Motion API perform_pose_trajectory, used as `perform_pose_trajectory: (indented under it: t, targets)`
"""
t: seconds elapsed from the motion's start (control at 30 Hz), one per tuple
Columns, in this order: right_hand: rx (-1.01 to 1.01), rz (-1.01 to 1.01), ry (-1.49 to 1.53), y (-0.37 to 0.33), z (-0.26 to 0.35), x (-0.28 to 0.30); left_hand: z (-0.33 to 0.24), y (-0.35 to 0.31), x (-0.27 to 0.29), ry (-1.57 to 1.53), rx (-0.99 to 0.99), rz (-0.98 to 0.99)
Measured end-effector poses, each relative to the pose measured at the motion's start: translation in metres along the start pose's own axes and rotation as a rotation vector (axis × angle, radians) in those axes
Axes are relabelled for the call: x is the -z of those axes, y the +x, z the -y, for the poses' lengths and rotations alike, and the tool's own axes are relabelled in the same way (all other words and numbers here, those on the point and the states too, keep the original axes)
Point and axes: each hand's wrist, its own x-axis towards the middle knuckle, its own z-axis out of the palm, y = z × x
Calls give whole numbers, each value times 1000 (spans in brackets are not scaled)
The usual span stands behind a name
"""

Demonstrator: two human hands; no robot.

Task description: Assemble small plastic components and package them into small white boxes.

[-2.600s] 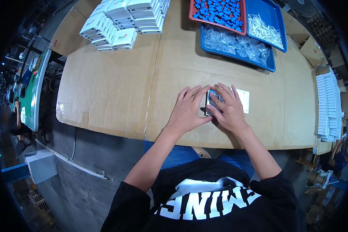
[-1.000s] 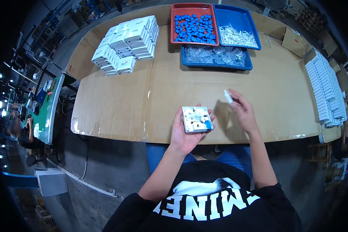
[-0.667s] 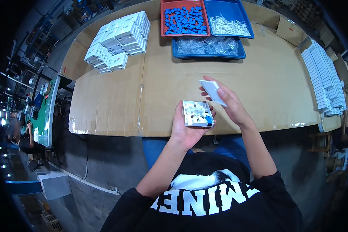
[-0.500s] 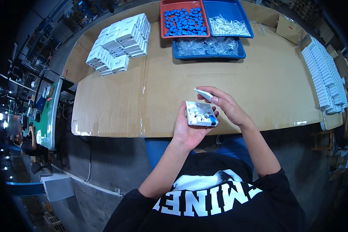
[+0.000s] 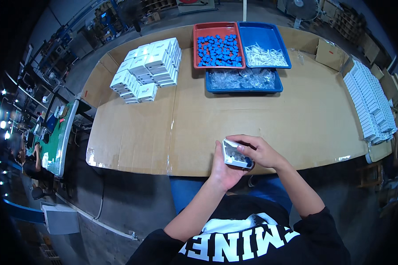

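A small open white box (image 5: pixel 228 155) rests in my left hand (image 5: pixel 223 173), just above the near edge of the table. The left fingers are closed round it from below, the thumb along its left side. My right hand (image 5: pixel 262 153) is closed over the box's far right part. Its fingers curl at the far side and its thumb reaches over the opening. Small pale pieces show inside the box, with something dark blue at its near right corner. The thin white flat piece my right hand held earlier cannot be made out now.
Stacked white boxes (image 5: pixel 148 62) stand at the back left, more white boxes (image 5: pixel 370 104) along the right. At the back are a red tray (image 5: pixel 216 29) of blue parts, a blue tray (image 5: pixel 258 33) of white sticks, and a lower blue tray (image 5: pixel 245 91) of clear plastic bags.
My right hand has come down from above the box onto it, and the thin white piece has gone from sight. The view has tilted up, so the table sits lower.
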Motion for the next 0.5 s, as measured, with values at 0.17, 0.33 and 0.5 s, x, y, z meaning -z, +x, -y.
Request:
perform_pose_trajectory:
  t: [0.17,0.33,0.5]
  targets:
    - [-4,66,-36,2,-2,5,-2,5,11,7,12,108]
    - [-90,109,-5,1,-6,11,-1,17,18,13,29,151]
    - [-148,24,-217,6,-11,1,6,30,29,-55,66,83]
